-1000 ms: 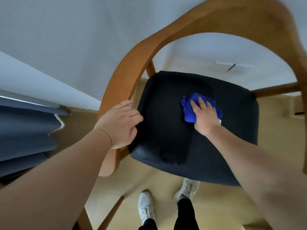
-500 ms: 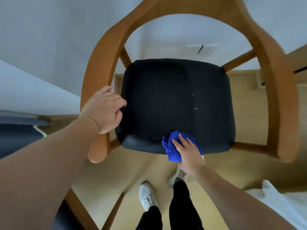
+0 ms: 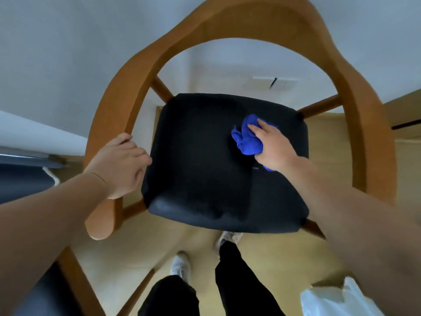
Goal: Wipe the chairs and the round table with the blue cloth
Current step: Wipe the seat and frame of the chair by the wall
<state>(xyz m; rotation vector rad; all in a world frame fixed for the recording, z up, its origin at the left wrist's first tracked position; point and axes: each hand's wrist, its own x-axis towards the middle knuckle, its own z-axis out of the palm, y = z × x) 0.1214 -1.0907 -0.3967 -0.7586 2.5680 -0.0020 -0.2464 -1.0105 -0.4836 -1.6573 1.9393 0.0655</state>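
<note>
A wooden chair (image 3: 227, 21) with a curved back-and-arm rail stands right below me. Its black padded seat (image 3: 200, 160) fills the middle of the view. My right hand (image 3: 272, 147) presses a bunched blue cloth (image 3: 245, 137) onto the right rear part of the seat. My left hand (image 3: 123, 163) grips the chair's left armrest, just beside the seat's left edge. The round table is not in view.
White walls rise behind the chair, with a wall plate (image 3: 273, 83) low down. A dark blue curtain (image 3: 20, 179) hangs at the left. My legs and white shoes (image 3: 180, 265) stand on the beige floor. A white plastic bag (image 3: 337, 299) lies at the lower right.
My right hand has swept the blue cloth from the seat's front edge back up to its right rear area. My left hand stays on the armrest.
</note>
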